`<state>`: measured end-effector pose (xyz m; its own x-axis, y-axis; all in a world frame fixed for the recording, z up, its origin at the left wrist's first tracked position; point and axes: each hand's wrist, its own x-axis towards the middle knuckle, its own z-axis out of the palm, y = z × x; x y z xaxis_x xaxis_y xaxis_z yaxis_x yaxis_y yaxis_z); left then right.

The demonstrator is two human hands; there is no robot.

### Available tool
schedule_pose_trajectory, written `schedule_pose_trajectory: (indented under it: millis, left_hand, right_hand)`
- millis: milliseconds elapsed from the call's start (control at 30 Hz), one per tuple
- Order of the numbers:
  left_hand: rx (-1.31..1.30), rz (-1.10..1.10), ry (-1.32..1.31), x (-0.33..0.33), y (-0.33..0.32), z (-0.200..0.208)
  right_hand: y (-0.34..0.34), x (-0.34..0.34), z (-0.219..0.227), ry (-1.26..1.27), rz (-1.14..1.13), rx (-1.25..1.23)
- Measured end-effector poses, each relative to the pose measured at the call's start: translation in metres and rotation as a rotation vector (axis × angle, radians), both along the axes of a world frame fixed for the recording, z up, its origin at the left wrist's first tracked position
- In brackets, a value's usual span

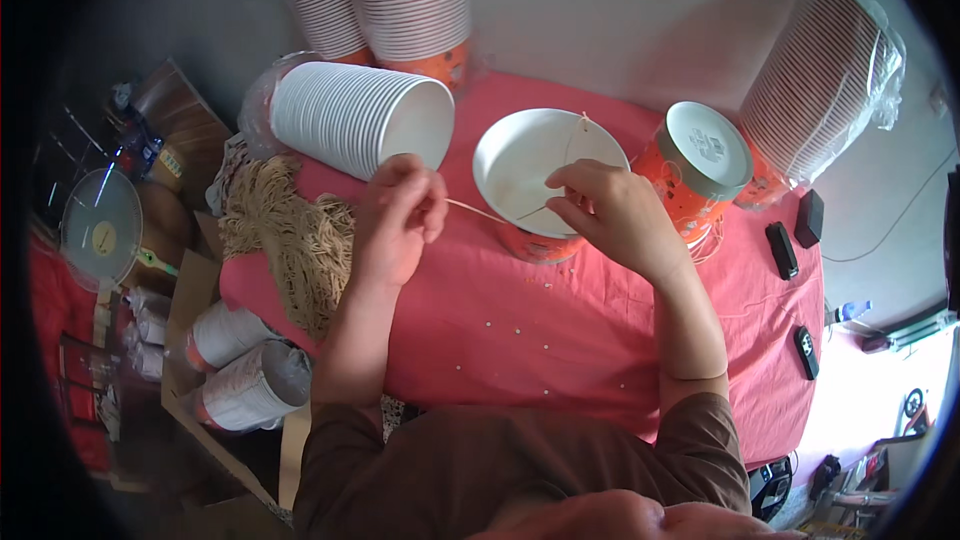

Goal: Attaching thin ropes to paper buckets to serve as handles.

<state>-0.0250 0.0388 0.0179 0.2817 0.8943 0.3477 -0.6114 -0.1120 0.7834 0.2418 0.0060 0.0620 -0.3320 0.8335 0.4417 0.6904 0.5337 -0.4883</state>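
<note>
A paper bucket (pixel 552 172), white inside and orange outside, stands upright on the table between my hands. A pale cord (pixel 474 210) runs from the curled fingers of my left hand (pixel 402 210) to the bucket's near-left wall. My right hand (pixel 618 208) is over the bucket's right rim, thumb and finger pinched on a thin, dark, wire-like piece (pixel 532 212) inside the near rim; its exact kind is too small to tell. Another bit of cord (pixel 584 122) shows at the far rim, with a thin strand hanging down inside.
A bundle of tan cords (pixel 290 230) lies left, beside a sideways stack of white buckets (pixel 335 120). At right stand an upside-down orange bucket (pixel 700 165) and a wrapped stack (pixel 815 80). Small dark objects (pixel 782 250) lie near the right edge of the pink-red tablecloth (pixel 590 340).
</note>
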Motion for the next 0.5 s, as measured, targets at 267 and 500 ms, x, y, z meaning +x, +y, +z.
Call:
schedule_pose_trajectory:
  millis: [267, 500]
  left_hand:
    - [0.131, 0.005, 0.508, 0.034, -0.005, 0.021]
    - [0.153, -0.042, 0.587, 0.043, -0.011, 0.026]
  right_hand:
    - [0.001, -0.003, 0.008, 0.277, 0.151, -0.150]
    - [0.004, -0.007, 0.001, 0.338, 0.272, -0.093]
